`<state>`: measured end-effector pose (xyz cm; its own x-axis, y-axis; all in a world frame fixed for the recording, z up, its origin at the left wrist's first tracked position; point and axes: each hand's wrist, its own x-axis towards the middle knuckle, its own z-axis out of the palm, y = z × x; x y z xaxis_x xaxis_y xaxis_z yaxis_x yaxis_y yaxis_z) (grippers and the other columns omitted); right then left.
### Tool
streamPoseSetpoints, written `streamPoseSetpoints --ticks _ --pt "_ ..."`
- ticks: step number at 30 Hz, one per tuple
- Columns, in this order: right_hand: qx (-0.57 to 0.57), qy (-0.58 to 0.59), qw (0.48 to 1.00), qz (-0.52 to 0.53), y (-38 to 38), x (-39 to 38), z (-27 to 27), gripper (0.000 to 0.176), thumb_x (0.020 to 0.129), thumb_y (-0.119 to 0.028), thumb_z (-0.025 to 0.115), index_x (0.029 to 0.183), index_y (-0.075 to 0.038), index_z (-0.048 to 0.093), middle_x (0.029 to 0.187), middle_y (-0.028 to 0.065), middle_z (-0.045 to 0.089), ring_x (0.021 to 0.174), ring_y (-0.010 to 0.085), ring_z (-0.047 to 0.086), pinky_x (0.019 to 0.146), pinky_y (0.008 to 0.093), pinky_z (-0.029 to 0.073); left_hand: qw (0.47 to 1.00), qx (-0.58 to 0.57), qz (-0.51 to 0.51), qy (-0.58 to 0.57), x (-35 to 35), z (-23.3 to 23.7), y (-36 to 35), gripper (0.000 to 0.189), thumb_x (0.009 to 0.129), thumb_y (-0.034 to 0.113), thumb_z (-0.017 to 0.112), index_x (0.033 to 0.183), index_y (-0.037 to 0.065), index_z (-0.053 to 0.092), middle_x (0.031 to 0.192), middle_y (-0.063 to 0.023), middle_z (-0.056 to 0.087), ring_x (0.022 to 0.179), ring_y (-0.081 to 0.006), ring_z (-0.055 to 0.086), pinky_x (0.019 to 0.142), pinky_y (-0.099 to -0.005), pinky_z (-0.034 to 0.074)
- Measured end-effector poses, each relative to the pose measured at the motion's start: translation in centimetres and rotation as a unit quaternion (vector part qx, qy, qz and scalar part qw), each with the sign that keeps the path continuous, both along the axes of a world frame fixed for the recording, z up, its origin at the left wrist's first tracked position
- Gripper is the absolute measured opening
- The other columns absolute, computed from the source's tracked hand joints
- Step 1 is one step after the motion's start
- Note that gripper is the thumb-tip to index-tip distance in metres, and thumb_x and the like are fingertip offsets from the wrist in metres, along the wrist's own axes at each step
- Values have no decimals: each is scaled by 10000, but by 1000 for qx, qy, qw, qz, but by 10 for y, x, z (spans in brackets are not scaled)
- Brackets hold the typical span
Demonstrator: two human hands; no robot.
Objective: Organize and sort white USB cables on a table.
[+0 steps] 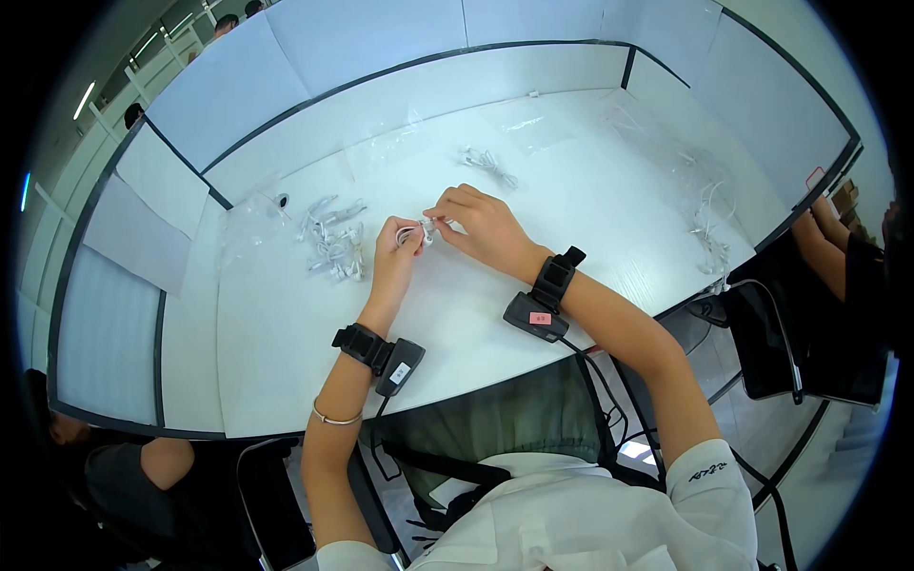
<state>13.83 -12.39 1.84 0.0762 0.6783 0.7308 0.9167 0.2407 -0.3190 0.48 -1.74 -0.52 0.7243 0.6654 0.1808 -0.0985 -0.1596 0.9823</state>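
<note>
Near the middle of the desk, my left hand (397, 240) is closed around a coiled white cable (407, 234). Right beside it, my right hand (476, 221) pinches at the cable's end, thumb and forefinger together; the small part between those fingers is mostly hidden. A heap of bundled white cables (335, 240) lies to the left of my left hand. Beyond my right hand rests another white cable bundle (489, 167), on its own.
Loose white cables (709, 224) and clear plastic lie along the desk's right side. A small roll (282, 200) sits at the left back. Low white partitions (428, 95) enclose the white desk (495, 324). Black wires run from both wrist devices. Other people sit left and right.
</note>
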Motion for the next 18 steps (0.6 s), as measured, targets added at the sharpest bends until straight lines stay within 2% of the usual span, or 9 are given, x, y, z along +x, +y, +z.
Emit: streamPoseSetpoints --ticks 4,7,10,18 --pt "-21 18 999 24 -1 -1 2 193 741 -56 619 931 -46 652 842 42 587 810 197 563 696 295 476 1000 -22 3 2 0 -1 0 72 875 119 518 891 50 530 763 -12 540 680 -72 471 650 -210 382" --pt "-21 20 999 32 -3 -2 1 222 745 -79 622 964 -48 641 865 45 586 829 199 563 723 301 474 999 -41 24 15 0 1 1 78 866 97 519 891 24 503 770 -41 549 662 -79 478 602 -212 398" --pt "-32 10 999 29 -2 0 -1 238 748 -91 621 982 -49 634 879 46 586 839 201 563 735 307 473 999 -42 7 11 0 -2 3 76 867 97 518 894 28 506 781 -42 555 677 -79 486 615 -211 406" --pt "-14 18 1000 12 1 -6 -2 230 718 -39 604 948 -44 618 865 56 585 832 209 569 725 310 481 999 -40 6 12 2 -3 2 93 870 113 527 891 25 507 795 -47 561 688 -80 497 625 -209 417"
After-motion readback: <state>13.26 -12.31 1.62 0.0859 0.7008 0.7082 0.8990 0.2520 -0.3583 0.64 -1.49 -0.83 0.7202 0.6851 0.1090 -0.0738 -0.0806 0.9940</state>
